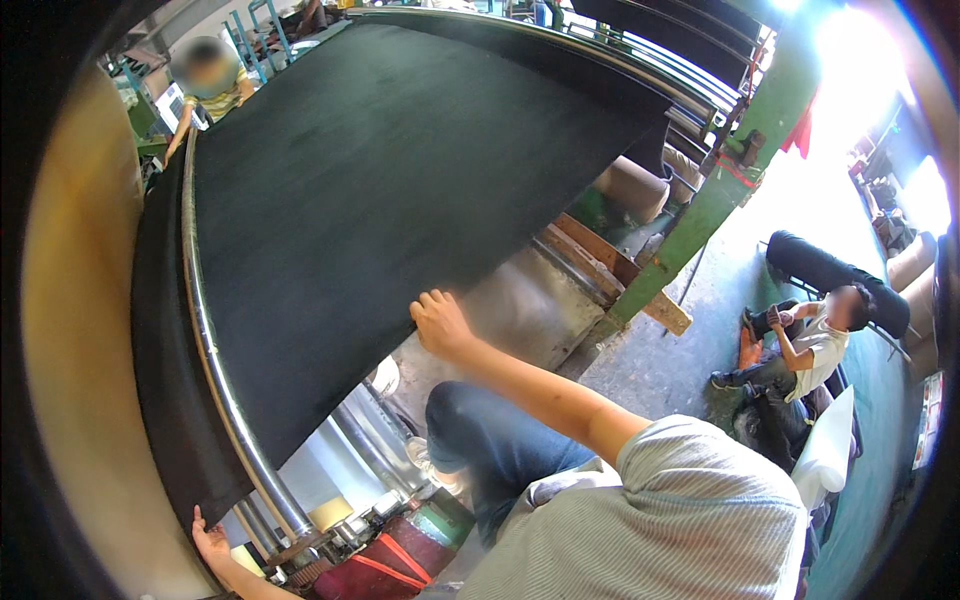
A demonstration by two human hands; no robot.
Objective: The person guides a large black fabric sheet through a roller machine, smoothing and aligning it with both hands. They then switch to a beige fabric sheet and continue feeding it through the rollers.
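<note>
A wide black sheet (pixel 400 170), fabric-like and matte, stretches across a machine and passes over a long shiny metal roller (pixel 205 330). My right hand (pixel 441 322) is closed on the sheet's near edge, its fingers curled over the border. At the lower left, beyond the roller, the sheet hangs down, and my left hand (pixel 211 548) grips its lower corner, with part of the fingers hidden. Between the two hands the edge runs diagonally, fairly taut.
Across the sheet, another person (pixel 208 85) reaches toward the roller's far end. A green machine post (pixel 715 190) rises at the right. Another person (pixel 815 345) sits near a black roll (pixel 835 280). Below the sheet are metal rollers (pixel 375 440) and a dark red bundle (pixel 385 560) with orange straps.
</note>
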